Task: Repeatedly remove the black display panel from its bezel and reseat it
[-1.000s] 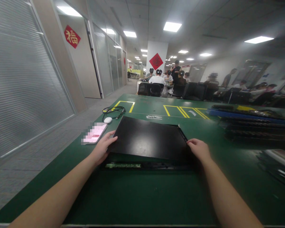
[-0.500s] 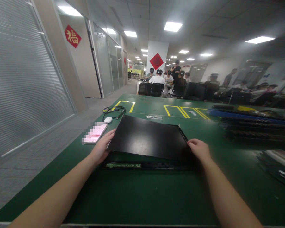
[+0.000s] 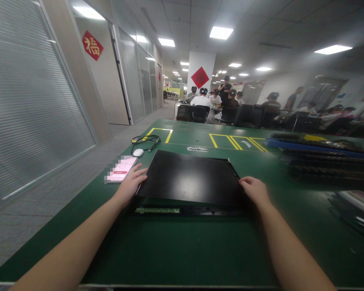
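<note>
A flat black panel (image 3: 189,178) lies on the green table (image 3: 182,250), over a dark frame whose near edge shows a narrow green circuit strip (image 3: 157,210). My left hand (image 3: 130,185) grips the panel's left edge, fingers curled along it. My right hand (image 3: 254,190) holds the panel's right near corner, fingers bent over the edge. The panel rests nearly flat on the frame.
A phone (image 3: 121,169), a white mouse (image 3: 137,152) and a coiled black cable (image 3: 145,140) lie left of the panel. Stacked dark trays (image 3: 324,159) sit at the right. Yellow tape boxes mark the far table. Several people sit at desks beyond.
The panel's far edge has come down, so it lies flatter on the frame. My left hand slid slightly forward along the left edge; my right hand stayed put.
</note>
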The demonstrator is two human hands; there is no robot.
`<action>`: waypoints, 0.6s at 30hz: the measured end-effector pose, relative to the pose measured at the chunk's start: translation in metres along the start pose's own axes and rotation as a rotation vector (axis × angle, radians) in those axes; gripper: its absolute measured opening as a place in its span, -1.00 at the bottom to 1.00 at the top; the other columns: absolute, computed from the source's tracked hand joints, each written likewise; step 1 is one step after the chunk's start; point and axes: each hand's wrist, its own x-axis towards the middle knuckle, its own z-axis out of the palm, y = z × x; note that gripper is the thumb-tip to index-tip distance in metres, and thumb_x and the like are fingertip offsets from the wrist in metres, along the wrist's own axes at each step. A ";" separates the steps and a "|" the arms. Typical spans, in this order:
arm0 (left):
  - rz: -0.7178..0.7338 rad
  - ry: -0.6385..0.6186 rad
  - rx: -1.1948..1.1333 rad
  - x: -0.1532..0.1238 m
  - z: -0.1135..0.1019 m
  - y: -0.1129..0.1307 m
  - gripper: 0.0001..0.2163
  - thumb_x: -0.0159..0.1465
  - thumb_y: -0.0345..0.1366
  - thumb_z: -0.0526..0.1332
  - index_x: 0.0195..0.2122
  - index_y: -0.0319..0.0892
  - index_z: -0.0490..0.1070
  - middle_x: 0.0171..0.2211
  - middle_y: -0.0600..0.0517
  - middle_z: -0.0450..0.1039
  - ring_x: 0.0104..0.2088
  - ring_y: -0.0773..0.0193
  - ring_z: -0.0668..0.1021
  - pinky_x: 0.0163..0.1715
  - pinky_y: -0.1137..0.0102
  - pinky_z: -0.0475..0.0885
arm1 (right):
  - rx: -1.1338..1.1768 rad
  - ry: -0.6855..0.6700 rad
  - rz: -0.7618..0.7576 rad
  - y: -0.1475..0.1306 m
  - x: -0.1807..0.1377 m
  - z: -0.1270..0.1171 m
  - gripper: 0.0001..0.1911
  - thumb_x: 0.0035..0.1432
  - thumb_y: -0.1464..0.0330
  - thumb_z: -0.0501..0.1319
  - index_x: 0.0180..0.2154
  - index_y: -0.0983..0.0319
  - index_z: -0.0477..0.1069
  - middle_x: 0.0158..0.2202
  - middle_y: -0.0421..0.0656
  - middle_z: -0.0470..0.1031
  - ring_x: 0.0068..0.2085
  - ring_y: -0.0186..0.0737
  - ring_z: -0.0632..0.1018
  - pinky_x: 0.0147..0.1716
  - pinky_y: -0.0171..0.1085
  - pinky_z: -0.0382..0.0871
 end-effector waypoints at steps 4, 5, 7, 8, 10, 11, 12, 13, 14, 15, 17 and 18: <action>0.021 -0.008 0.088 0.000 -0.003 -0.002 -0.71 0.06 -0.23 0.26 -0.21 -0.15 0.62 0.30 -0.13 0.28 0.31 -0.11 0.28 0.31 0.07 0.11 | 0.005 -0.002 0.001 0.001 0.000 0.000 -0.74 0.02 0.27 0.14 -0.37 0.14 0.61 -0.39 -0.14 0.62 -0.31 -0.15 0.58 -0.29 -0.26 0.35; 0.020 -0.014 0.093 -0.001 -0.003 -0.001 -0.72 0.05 -0.23 0.27 -0.22 -0.15 0.62 0.30 -0.13 0.28 0.31 -0.13 0.28 0.31 0.07 0.11 | 0.006 -0.003 0.002 0.001 0.000 0.000 -0.73 0.02 0.27 0.14 -0.37 0.15 0.62 -0.39 -0.14 0.62 -0.32 -0.15 0.58 -0.29 -0.26 0.35; 0.017 -0.035 0.111 -0.002 -0.003 -0.001 -0.70 0.04 -0.19 0.31 -0.21 -0.17 0.62 0.31 -0.15 0.26 0.30 -0.16 0.29 0.29 0.06 0.16 | 0.008 -0.006 0.004 0.001 0.000 0.000 -0.73 0.02 0.26 0.15 -0.36 0.15 0.62 -0.40 -0.14 0.62 -0.34 -0.16 0.57 -0.28 -0.26 0.36; 0.016 -0.049 0.118 -0.003 -0.004 -0.002 -0.67 0.03 -0.16 0.32 -0.20 -0.18 0.62 0.31 -0.17 0.24 0.30 -0.17 0.30 0.28 0.07 0.19 | 0.008 -0.008 0.006 0.001 0.000 0.000 -0.73 0.02 0.26 0.15 -0.36 0.15 0.62 -0.40 -0.14 0.61 -0.34 -0.16 0.57 -0.28 -0.26 0.36; 0.015 -0.074 0.127 -0.004 -0.003 -0.003 -0.64 0.01 -0.11 0.35 -0.19 -0.18 0.61 0.32 -0.18 0.20 0.29 -0.17 0.31 0.25 0.07 0.25 | 0.007 -0.007 0.009 0.001 0.000 0.000 -0.73 0.02 0.27 0.15 -0.36 0.15 0.62 -0.40 -0.14 0.61 -0.33 -0.15 0.58 -0.28 -0.26 0.36; 0.018 -0.084 0.131 -0.004 -0.003 -0.004 -0.63 0.00 -0.10 0.36 -0.19 -0.17 0.60 0.32 -0.18 0.19 0.29 -0.16 0.31 0.24 0.07 0.27 | 0.007 -0.005 0.010 0.000 0.000 0.000 -0.74 0.02 0.27 0.15 -0.36 0.15 0.62 -0.39 -0.14 0.62 -0.32 -0.14 0.58 -0.27 -0.26 0.36; 0.023 -0.092 0.137 -0.004 -0.003 -0.005 -0.62 -0.01 -0.09 0.36 -0.19 -0.16 0.60 0.31 -0.18 0.19 0.29 -0.15 0.30 0.24 0.07 0.28 | 0.006 -0.004 0.010 0.000 0.000 -0.001 -0.74 0.02 0.27 0.15 -0.36 0.15 0.62 -0.39 -0.14 0.62 -0.31 -0.14 0.58 -0.27 -0.26 0.36; 0.028 -0.098 0.148 -0.004 -0.003 -0.006 -0.61 -0.02 -0.08 0.37 -0.19 -0.15 0.60 0.31 -0.18 0.19 0.30 -0.15 0.30 0.23 0.07 0.29 | 0.006 -0.004 0.010 0.000 0.000 -0.001 -0.74 0.02 0.28 0.15 -0.36 0.15 0.62 -0.39 -0.14 0.62 -0.31 -0.14 0.58 -0.26 -0.25 0.36; 0.033 -0.103 0.163 -0.004 -0.002 -0.007 -0.60 -0.03 -0.07 0.37 -0.19 -0.16 0.59 0.30 -0.19 0.19 0.30 -0.16 0.29 0.22 0.07 0.30 | 0.007 -0.004 0.010 0.000 0.000 -0.001 -0.74 0.02 0.28 0.15 -0.36 0.15 0.61 -0.39 -0.14 0.62 -0.31 -0.14 0.58 -0.26 -0.25 0.36; 0.038 -0.106 0.179 -0.004 -0.002 -0.008 -0.59 -0.03 -0.06 0.37 -0.19 -0.19 0.59 0.30 -0.22 0.18 0.30 -0.17 0.29 0.21 0.07 0.31 | 0.008 -0.006 0.010 0.000 0.000 -0.001 -0.74 0.02 0.28 0.15 -0.36 0.15 0.61 -0.39 -0.14 0.62 -0.32 -0.15 0.58 -0.26 -0.25 0.36; 0.050 -0.114 0.220 -0.003 -0.002 -0.009 -0.57 -0.02 -0.05 0.35 -0.18 -0.24 0.58 0.31 -0.28 0.16 0.29 -0.20 0.30 0.20 0.06 0.32 | 0.010 -0.009 0.009 0.000 0.000 -0.001 -0.74 0.02 0.27 0.15 -0.36 0.15 0.61 -0.40 -0.14 0.62 -0.34 -0.16 0.58 -0.26 -0.25 0.36; 0.061 -0.123 0.246 -0.003 -0.003 -0.009 -0.56 0.00 -0.05 0.33 -0.18 -0.25 0.58 0.31 -0.30 0.16 0.29 -0.22 0.30 0.20 0.05 0.32 | 0.009 -0.008 0.010 -0.001 0.000 -0.001 -0.74 0.02 0.27 0.15 -0.36 0.16 0.61 -0.40 -0.14 0.61 -0.34 -0.16 0.58 -0.26 -0.25 0.36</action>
